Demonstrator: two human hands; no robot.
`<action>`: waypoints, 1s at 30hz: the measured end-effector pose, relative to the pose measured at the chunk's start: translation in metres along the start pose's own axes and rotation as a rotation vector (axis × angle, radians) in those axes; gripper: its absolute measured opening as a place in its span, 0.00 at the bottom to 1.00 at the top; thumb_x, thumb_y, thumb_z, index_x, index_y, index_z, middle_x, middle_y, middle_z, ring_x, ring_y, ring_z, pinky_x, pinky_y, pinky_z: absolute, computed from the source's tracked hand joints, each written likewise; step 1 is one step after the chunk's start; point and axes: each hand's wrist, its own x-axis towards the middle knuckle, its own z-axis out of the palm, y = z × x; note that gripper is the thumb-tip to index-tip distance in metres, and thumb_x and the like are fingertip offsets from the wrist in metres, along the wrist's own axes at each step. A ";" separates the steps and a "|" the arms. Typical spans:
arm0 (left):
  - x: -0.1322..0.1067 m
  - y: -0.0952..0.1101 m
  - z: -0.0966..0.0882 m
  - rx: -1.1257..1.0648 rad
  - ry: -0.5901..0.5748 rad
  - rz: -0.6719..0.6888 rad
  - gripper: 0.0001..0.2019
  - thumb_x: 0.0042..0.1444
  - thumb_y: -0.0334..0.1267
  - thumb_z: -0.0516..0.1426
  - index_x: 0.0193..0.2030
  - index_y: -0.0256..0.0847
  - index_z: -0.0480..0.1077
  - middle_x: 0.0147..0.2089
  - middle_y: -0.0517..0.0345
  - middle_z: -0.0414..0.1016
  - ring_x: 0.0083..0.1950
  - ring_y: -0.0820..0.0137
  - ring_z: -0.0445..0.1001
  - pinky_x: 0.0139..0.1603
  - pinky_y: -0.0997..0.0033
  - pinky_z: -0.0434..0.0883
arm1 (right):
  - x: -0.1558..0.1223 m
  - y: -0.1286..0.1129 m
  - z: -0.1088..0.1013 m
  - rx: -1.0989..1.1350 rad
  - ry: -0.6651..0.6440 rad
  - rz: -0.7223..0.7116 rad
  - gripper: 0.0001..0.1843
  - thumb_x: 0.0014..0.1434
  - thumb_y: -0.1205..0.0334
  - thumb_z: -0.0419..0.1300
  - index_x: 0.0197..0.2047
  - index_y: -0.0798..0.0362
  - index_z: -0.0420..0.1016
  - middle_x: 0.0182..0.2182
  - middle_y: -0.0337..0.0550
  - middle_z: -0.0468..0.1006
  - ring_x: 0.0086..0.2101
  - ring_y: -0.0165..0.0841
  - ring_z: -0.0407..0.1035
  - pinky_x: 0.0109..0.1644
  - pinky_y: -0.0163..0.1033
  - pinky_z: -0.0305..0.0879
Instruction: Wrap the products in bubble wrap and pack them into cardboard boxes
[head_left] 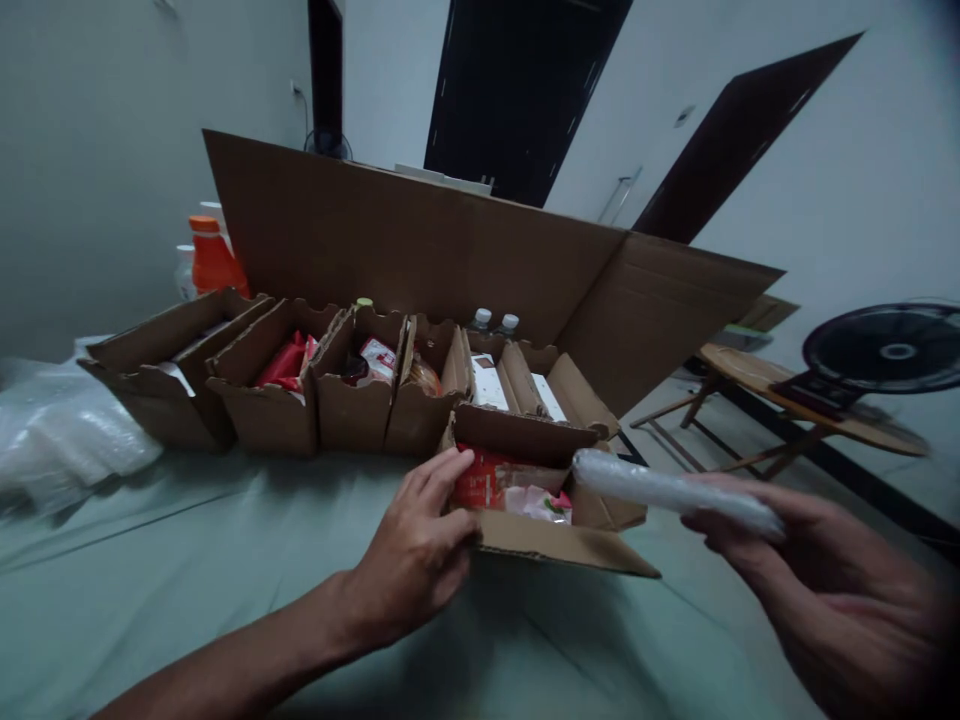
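Note:
My left hand (420,545) rests on the near-left edge of a small open cardboard box (555,540), fingers curled over its rim and touching a red packet (480,478) inside. A pink-and-white packet (536,503) lies beside the red one. My right hand (810,570) is closed round a long white plastic-wrapped roll (667,490), held level just to the right of that box, its tip over the box's right side.
A row of several open cardboard boxes (270,400) with snack packets stands behind, backed by a large cardboard sheet (420,240). An orange bottle (214,262) stands far left, crumpled clear plastic (60,440) at left. A wooden folding table (795,395) and a black fan (892,350) stand at right.

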 end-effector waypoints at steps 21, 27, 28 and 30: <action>-0.005 -0.005 0.005 -0.054 0.088 0.036 0.13 0.54 0.20 0.56 0.41 0.42 0.73 0.70 0.44 0.59 0.70 0.53 0.60 0.65 0.48 0.66 | 0.046 -0.044 0.129 -0.272 -1.135 -0.398 0.14 0.67 0.56 0.55 0.39 0.51 0.81 0.37 0.46 0.83 0.37 0.38 0.76 0.38 0.37 0.61; -0.019 -0.013 0.008 -0.167 0.192 -0.174 0.28 0.60 0.28 0.57 0.66 0.47 0.60 0.74 0.44 0.50 0.73 0.55 0.57 0.68 0.49 0.64 | 0.038 -0.005 0.071 -0.111 -0.716 -0.179 0.21 0.63 0.49 0.55 0.53 0.48 0.79 0.49 0.47 0.82 0.47 0.43 0.76 0.49 0.45 0.70; -0.024 -0.017 0.008 -0.183 0.196 -0.221 0.31 0.60 0.29 0.57 0.69 0.48 0.56 0.75 0.45 0.50 0.73 0.55 0.56 0.69 0.48 0.63 | 0.031 0.008 0.054 -0.088 -0.574 -0.096 0.21 0.62 0.46 0.55 0.51 0.47 0.80 0.48 0.46 0.83 0.46 0.43 0.77 0.47 0.44 0.71; -0.032 -0.025 0.010 -0.210 0.192 -0.298 0.34 0.61 0.31 0.57 0.71 0.52 0.51 0.74 0.47 0.51 0.74 0.55 0.55 0.69 0.47 0.62 | 0.014 0.038 0.023 -0.144 -0.259 0.088 0.22 0.58 0.41 0.56 0.43 0.47 0.81 0.44 0.47 0.83 0.42 0.45 0.77 0.39 0.44 0.72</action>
